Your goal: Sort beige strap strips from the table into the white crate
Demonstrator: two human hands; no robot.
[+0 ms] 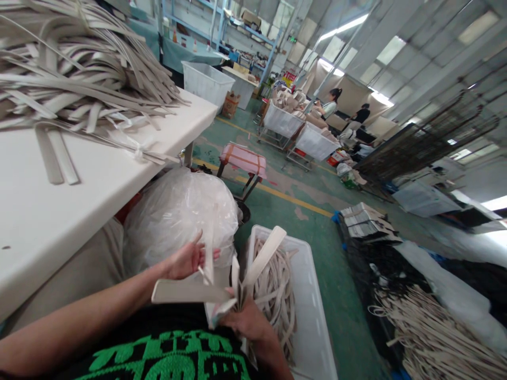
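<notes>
A fan of strips (264, 257) is in the person's right hand (247, 316), just beside the bin's left rim, its fingers clamped on their gathered ends. The left hand (194, 258) has thumb and fingers apart; a blurred strip crosses in front of its palm, and I can't tell whether they touch.

The white bin (315, 322) holds a tangle of loose strips (277, 290) along its left side, with its floor bare toward the right rim. Behind the left hand a big clear bag (178, 211) bulges out beside the table's right edge, filling the gap between table and bin; I can't make out its contents.

On the table (35, 221), a tall heap (79, 63) covers the far part, and a tied bundle (119, 138) reaches over to the right edge. Past the far right corner stand a white tub (208, 79) and a carton (231, 104). A pink-topped stool (243, 158) blocks the floor beyond the bag. Farther off, two trolleys (283, 120) are piled with beige pieces near two co-workers (330, 105). Over to the right, more strips lie in a pile (443, 332) by a dark sheet.
</notes>
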